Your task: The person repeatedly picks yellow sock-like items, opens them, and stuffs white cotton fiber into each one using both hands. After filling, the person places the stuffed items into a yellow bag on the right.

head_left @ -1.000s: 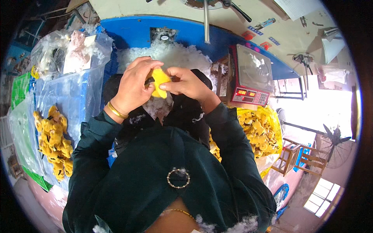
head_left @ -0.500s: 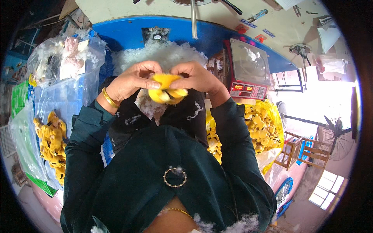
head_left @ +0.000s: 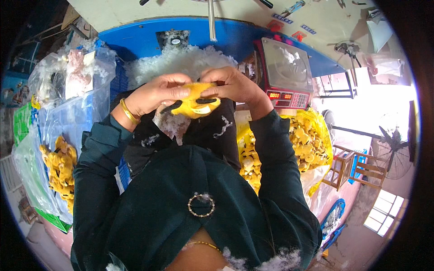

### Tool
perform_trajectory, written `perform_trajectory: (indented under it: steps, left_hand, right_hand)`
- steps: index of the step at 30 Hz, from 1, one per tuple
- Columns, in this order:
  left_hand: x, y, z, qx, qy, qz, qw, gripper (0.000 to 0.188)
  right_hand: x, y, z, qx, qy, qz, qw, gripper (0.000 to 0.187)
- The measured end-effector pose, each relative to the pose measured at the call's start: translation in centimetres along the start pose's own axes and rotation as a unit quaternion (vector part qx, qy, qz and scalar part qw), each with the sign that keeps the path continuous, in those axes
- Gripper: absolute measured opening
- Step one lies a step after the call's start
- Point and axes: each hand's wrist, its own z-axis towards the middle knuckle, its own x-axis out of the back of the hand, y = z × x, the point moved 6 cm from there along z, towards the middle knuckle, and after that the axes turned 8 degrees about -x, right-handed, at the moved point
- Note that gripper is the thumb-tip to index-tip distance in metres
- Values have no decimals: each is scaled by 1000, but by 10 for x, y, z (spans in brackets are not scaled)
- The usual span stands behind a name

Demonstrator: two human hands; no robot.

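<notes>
Left hand point(head_left: 159, 95) and right hand point(head_left: 236, 86) pinching 1 soft yellow-and-black plush piece point(head_left: 193, 103)
Hard pulling might tear it; loose white fluffy fibre point(head_left: 181, 61) nearby could cling.

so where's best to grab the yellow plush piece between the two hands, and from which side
Probably by the lower edge of the yellow plush piece, coming from below, on the wearer's side. That edge hangs uncovered, while the left hand and right hand pinch it higher up, at either side. It looks soft and floppy, so a light pinch should suit.
</notes>
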Motion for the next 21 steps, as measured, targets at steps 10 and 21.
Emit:
perform_trajectory:
  steps: [10, 21]
  left_hand:
    - [6, 18, 22, -52, 103, 109, 987, 19]
    - [-2, 99, 68, -285, 157, 559, 763, 15]
  right_hand:
    - [27, -7, -8, 120, 185, -294, 930, 21]
    - [84, -43, -9, 88, 413, -475, 772, 17]
